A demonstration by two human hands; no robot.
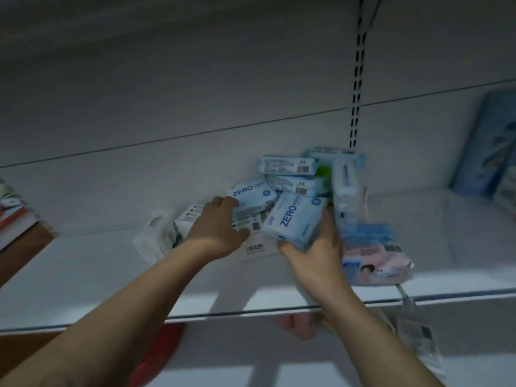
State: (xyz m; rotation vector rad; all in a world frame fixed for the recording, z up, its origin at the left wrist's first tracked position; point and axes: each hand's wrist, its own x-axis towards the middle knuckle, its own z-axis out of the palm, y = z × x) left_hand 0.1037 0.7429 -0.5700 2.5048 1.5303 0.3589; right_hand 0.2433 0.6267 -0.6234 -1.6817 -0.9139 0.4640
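White shelf (111,275) carries a loose heap (290,174) of wipe packs. At its left edge the left hand (217,230) grips 1 ZERO pack (251,202); the right hand (315,250) clasps a tilted pack (296,219) in front. Pulling either may topple the upright pack (346,196) alongside.

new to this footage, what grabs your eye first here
Two hands meet at a jumbled heap of pale blue packs at mid-shelf: the right hand grips a tilted ZERO pack from below, the left hand holds a second ZERO pack beside it. A pink pack lies just right of them on the white shelf.
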